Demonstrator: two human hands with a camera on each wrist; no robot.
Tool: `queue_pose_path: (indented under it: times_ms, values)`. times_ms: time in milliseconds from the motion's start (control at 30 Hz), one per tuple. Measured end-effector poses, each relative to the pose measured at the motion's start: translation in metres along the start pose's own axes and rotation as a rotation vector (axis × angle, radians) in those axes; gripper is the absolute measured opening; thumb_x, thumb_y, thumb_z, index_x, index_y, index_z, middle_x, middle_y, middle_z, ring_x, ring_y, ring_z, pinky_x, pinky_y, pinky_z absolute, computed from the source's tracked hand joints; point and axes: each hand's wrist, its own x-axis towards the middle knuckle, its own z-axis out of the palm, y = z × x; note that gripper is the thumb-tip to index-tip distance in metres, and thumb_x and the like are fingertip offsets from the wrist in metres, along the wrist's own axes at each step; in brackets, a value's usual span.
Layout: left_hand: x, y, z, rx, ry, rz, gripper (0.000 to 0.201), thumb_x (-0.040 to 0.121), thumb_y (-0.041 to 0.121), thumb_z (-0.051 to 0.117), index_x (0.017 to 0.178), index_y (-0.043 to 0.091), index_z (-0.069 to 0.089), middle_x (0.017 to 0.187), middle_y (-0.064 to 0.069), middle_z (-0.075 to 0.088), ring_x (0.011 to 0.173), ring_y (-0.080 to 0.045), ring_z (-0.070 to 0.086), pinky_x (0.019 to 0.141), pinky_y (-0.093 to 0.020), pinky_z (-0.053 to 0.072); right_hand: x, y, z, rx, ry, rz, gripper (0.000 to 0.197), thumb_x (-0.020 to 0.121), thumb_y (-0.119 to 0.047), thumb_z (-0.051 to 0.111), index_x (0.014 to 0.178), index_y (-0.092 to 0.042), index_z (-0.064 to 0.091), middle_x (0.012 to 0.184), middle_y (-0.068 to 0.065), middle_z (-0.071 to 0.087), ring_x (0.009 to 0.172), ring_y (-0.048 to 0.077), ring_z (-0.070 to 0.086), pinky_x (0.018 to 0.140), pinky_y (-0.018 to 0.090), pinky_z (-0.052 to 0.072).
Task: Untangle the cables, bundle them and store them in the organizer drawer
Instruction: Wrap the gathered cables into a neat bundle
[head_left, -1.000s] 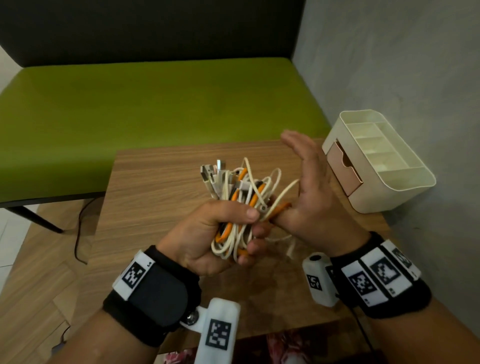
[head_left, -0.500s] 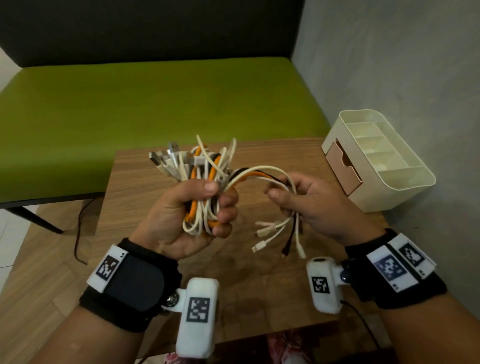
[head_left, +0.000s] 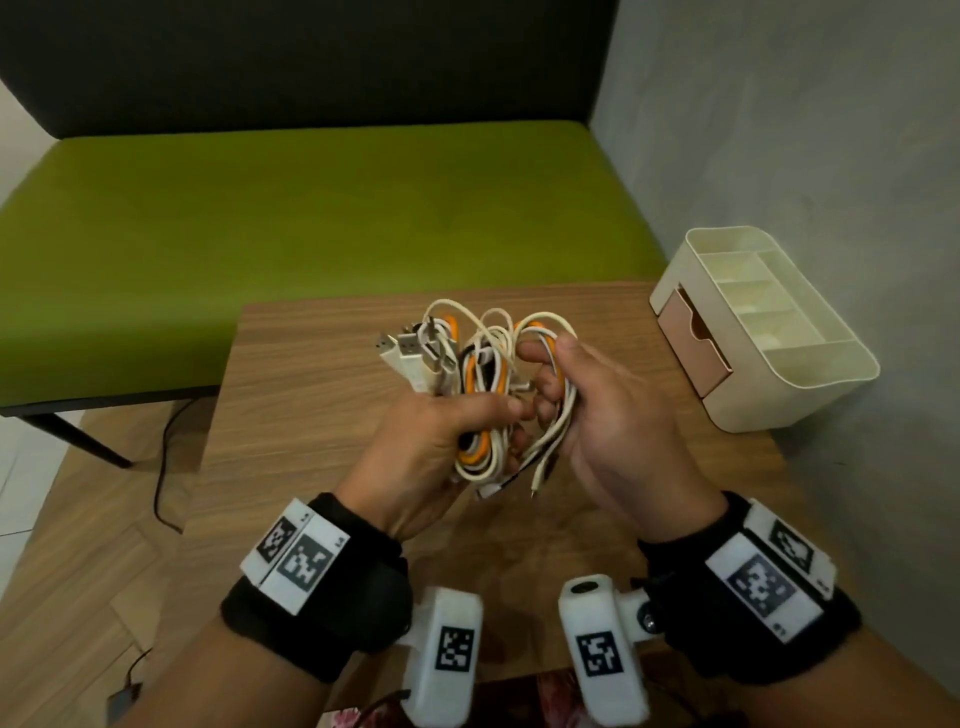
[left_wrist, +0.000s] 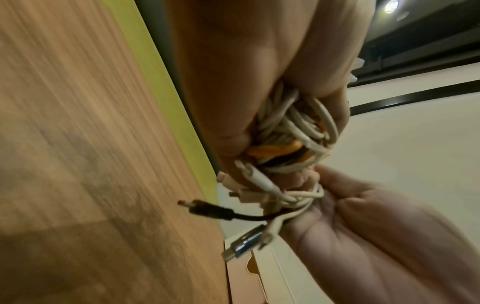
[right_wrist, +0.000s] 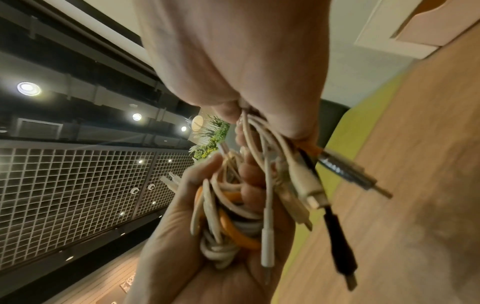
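Observation:
A bundle of white, orange and black cables (head_left: 480, 384) (left_wrist: 288, 131) (right_wrist: 223, 207) is held above the wooden table (head_left: 311, 395). My left hand (head_left: 436, 441) grips the looped middle of the bundle, with USB plugs sticking out above it. My right hand (head_left: 582, 410) curls round the loose cable ends (head_left: 550, 441) beside the bundle. White and black plugs (right_wrist: 311, 195) hang below the right hand. The cream organizer (head_left: 810, 384) stands at the table's right edge, its pink drawer (head_left: 696, 348) slightly pulled out.
A green bench (head_left: 311, 223) with a dark backrest runs behind the table. A grey wall (head_left: 805, 130) stands close to the right of the organizer. A black cord (head_left: 161, 467) trails on the wooden floor at the left.
My right hand has brought the loose cable ends back against the bundle and closed round them. Both hands have drawn together. The left hand still grips the loops.

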Motion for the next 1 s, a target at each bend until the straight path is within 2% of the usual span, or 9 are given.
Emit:
queue_pose_path:
  times_ms: [67, 167, 433, 533, 633, 767, 833, 900, 1000]
  values:
    - [0.001, -0.004, 0.003, 0.021, -0.013, 0.059, 0.038, 0.065, -0.005, 0.068, 0.103, -0.004, 0.069, 0.091, -0.016, 0.073, 0.07, -0.024, 0.069, 0.06, -0.031, 0.056, -0.001, 0.002, 0.0, -0.11, 0.034, -0.054, 0.037, 0.087, -0.051, 0.053, 0.089, -0.02, 0.073, 0.08, 0.003, 0.066, 0.081, 0.026, 0.064, 0.083, 0.059, 0.052]
    - [0.005, -0.01, 0.005, 0.122, 0.025, 0.129, 0.041, 0.066, -0.003, 0.068, 0.105, 0.006, 0.072, 0.098, -0.014, 0.073, 0.086, -0.027, 0.07, 0.075, -0.039, 0.055, -0.005, 0.004, 0.004, -0.125, 0.04, -0.074, 0.035, 0.095, -0.045, 0.049, 0.098, -0.023, 0.076, 0.104, 0.006, 0.075, 0.104, 0.026, 0.069, 0.098, 0.055, 0.05]
    - [0.008, -0.014, 0.009, 0.26, -0.02, 0.164, 0.039, 0.064, -0.009, 0.064, 0.103, -0.007, 0.063, 0.087, -0.013, 0.068, 0.08, -0.024, 0.064, 0.068, -0.034, 0.052, -0.008, 0.005, 0.014, 0.022, 0.054, -0.044, 0.035, 0.105, -0.026, 0.042, 0.102, -0.01, 0.072, 0.102, 0.011, 0.076, 0.101, 0.024, 0.071, 0.091, 0.04, 0.053]
    - [0.008, -0.016, 0.011, 0.315, -0.023, 0.178, 0.039, 0.063, -0.008, 0.069, 0.102, -0.006, 0.065, 0.093, -0.016, 0.07, 0.085, -0.024, 0.066, 0.076, -0.037, 0.054, -0.011, -0.002, 0.018, 0.14, -0.071, -0.007, 0.065, 0.097, -0.051, 0.04, 0.121, 0.005, 0.063, 0.119, 0.025, 0.067, 0.116, 0.034, 0.064, 0.105, 0.047, 0.046]
    - [0.008, -0.017, 0.007, 0.348, -0.004, 0.205, 0.036, 0.067, -0.014, 0.075, 0.101, -0.005, 0.066, 0.094, -0.016, 0.072, 0.084, -0.021, 0.068, 0.075, -0.034, 0.055, -0.014, -0.007, 0.015, 0.144, -0.219, -0.015, 0.081, 0.093, -0.062, 0.031, 0.127, 0.007, 0.058, 0.125, 0.028, 0.063, 0.122, 0.034, 0.059, 0.105, 0.042, 0.046]
    - [0.005, -0.017, 0.008, 0.27, 0.015, 0.279, 0.041, 0.065, -0.009, 0.073, 0.105, -0.009, 0.062, 0.099, -0.023, 0.07, 0.089, -0.027, 0.068, 0.078, -0.037, 0.057, -0.018, -0.012, 0.016, 0.026, -0.287, -0.069, 0.067, 0.09, -0.065, 0.038, 0.123, -0.014, 0.067, 0.127, 0.011, 0.066, 0.125, 0.02, 0.059, 0.105, 0.037, 0.042]
    - [0.003, -0.017, 0.009, 0.247, 0.034, 0.307, 0.04, 0.066, -0.006, 0.071, 0.105, -0.009, 0.062, 0.095, -0.019, 0.069, 0.088, -0.027, 0.068, 0.075, -0.036, 0.056, -0.018, -0.011, 0.014, -0.056, -0.258, -0.025, 0.094, 0.076, -0.081, 0.051, 0.147, -0.02, 0.045, 0.148, 0.001, 0.051, 0.136, 0.011, 0.047, 0.115, 0.039, 0.034]
    - [0.002, -0.018, 0.011, 0.246, 0.048, 0.331, 0.032, 0.069, -0.011, 0.07, 0.099, -0.007, 0.062, 0.086, -0.009, 0.07, 0.08, -0.018, 0.067, 0.069, -0.028, 0.054, -0.02, -0.013, 0.013, -0.298, -0.281, -0.034, 0.109, 0.066, -0.095, 0.038, 0.155, -0.034, 0.023, 0.163, -0.002, 0.025, 0.147, 0.012, 0.028, 0.121, 0.04, 0.023]
    - [0.001, -0.017, 0.013, 0.246, 0.07, 0.35, 0.025, 0.074, -0.023, 0.064, 0.095, -0.01, 0.061, 0.08, -0.003, 0.068, 0.072, -0.01, 0.065, 0.063, -0.022, 0.05, -0.027, -0.025, 0.015, -0.531, -0.287, -0.039, 0.063, 0.07, -0.085, 0.012, 0.128, -0.064, 0.023, 0.165, -0.016, 0.0, 0.144, -0.008, 0.006, 0.113, 0.021, 0.014]
